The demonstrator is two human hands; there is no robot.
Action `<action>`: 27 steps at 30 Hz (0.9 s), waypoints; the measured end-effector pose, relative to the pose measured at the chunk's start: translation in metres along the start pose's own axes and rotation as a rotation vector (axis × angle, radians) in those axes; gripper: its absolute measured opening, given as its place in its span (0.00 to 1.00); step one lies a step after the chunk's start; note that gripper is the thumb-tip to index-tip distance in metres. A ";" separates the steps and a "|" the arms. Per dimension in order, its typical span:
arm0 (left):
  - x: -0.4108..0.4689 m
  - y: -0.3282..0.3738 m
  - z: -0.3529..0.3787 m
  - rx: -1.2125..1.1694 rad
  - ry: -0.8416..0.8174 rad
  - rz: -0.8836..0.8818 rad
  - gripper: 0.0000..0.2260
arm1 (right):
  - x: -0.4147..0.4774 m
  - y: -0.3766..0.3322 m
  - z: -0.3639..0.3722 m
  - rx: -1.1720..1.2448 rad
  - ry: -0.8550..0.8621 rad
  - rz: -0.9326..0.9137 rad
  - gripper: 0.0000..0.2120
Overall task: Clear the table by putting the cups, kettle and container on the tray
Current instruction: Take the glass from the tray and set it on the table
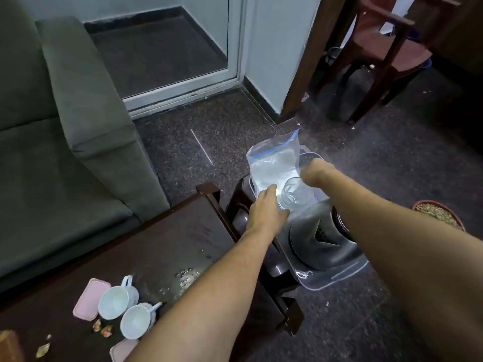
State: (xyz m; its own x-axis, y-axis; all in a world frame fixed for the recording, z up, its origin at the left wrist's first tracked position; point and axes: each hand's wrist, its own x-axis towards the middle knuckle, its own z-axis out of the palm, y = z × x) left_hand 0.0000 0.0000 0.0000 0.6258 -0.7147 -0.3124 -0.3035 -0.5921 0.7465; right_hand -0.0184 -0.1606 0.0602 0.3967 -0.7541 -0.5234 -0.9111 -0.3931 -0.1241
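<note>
Left fingers [271, 194] lie together against a clear glass [296, 195] over the tray [337, 276]. Right hand [315, 173] reaches just beyond the glass; whether its fingers are spread cannot be told. The kettle [321, 239] sits nearer, a bag [274, 160] beyond. Two cups [125, 308] stand on the tabletop [167, 246] far behind.

Your room is dim overall, with cool daylight entering through the glass door [167, 48] at upper left. Glare washes out your plastic bag [274, 163] and glass [296, 195], bleaching detail at your left hand [266, 210]. The dark table [170, 246] shows a faint sheen. Wide-angle distortion bends the door frame and the sofa [65, 126]. Edges appear soft, and your forearms slightly blurred.
</note>
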 end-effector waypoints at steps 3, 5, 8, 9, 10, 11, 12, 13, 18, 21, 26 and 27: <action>0.013 0.001 0.011 -0.012 -0.006 -0.027 0.29 | 0.013 0.007 0.003 0.024 -0.095 0.003 0.19; 0.019 -0.001 0.019 -0.014 -0.016 -0.025 0.28 | 0.015 0.009 0.007 0.049 -0.163 -0.003 0.14; 0.025 -0.003 0.027 -0.012 -0.010 -0.007 0.29 | 0.022 0.015 0.018 0.152 -0.217 0.091 0.08; 0.027 -0.004 0.030 -0.019 -0.006 -0.009 0.29 | 0.025 0.016 0.020 0.192 -0.223 0.108 0.09; 0.029 -0.004 0.032 -0.027 -0.001 -0.012 0.29 | 0.028 0.016 0.023 0.230 -0.226 0.119 0.09; 0.030 -0.004 0.033 -0.036 0.004 -0.011 0.29 | 0.030 0.016 0.026 0.262 -0.228 0.125 0.10; 0.032 -0.004 0.035 -0.042 0.008 -0.006 0.29 | 0.031 0.016 0.027 0.281 -0.236 0.136 0.11; 0.033 -0.004 0.037 -0.048 0.012 -0.001 0.28 | 0.033 0.016 0.028 0.299 -0.241 0.142 0.13; 0.033 -0.003 0.040 -0.095 0.049 0.002 0.27 | 0.037 0.019 0.028 0.330 -0.226 0.129 0.15; 0.029 -0.002 0.032 -0.085 0.068 0.030 0.27 | 0.028 0.016 0.020 0.344 -0.169 0.074 0.14; 0.009 -0.006 -0.006 -0.080 0.093 0.080 0.28 | -0.005 -0.003 0.002 0.401 -0.177 -0.020 0.18; 0.003 -0.008 -0.017 -0.089 0.099 0.088 0.29 | -0.015 -0.009 -0.001 0.407 -0.171 -0.053 0.19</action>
State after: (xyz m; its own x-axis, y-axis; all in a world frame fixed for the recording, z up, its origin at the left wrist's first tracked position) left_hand 0.0164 0.0094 0.0030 0.6687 -0.7194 -0.1877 -0.2978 -0.4905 0.8190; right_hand -0.0161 -0.1466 0.0698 0.4506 -0.6276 -0.6349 -0.8736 -0.1635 -0.4584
